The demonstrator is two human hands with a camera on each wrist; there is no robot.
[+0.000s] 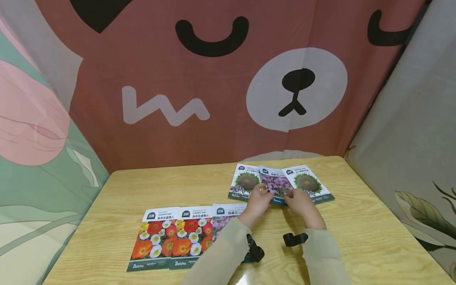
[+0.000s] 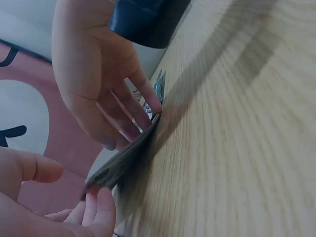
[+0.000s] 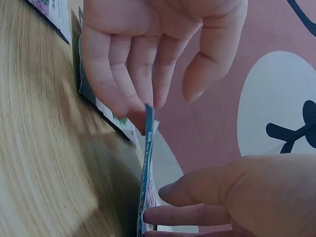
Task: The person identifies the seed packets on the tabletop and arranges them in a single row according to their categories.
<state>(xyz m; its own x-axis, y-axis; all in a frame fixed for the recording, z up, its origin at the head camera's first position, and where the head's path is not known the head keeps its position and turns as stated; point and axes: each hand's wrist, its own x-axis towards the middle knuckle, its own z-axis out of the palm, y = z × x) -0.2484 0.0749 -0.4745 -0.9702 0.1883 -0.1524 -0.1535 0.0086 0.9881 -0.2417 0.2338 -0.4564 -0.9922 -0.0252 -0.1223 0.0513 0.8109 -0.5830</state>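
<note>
A seed packet with purple flowers [image 1: 277, 183] lies between two others at the back, its lower edge tilted up off the table. My left hand [image 1: 257, 202] is at its lower left corner, fingers under the raised edge and thumb apart from it; the left wrist view shows these fingers [image 2: 101, 207] close. From the other side my right hand [image 1: 302, 204] touches the packet's printed face with its fingertips [image 3: 168, 215], the thumb held off. Packets with a spiky green-edged flower head flank it: a left one [image 1: 246, 181] and a right one [image 1: 308, 183].
In front lie two poppy packets, a left one [image 1: 151, 239] and a middle one [image 1: 192, 237], overlapping. Beside them another purple-flower packet [image 1: 223, 209] is partly hidden by my left sleeve. The wooden table [image 1: 117, 206] meets a printed cloth backdrop [image 1: 160, 146] behind.
</note>
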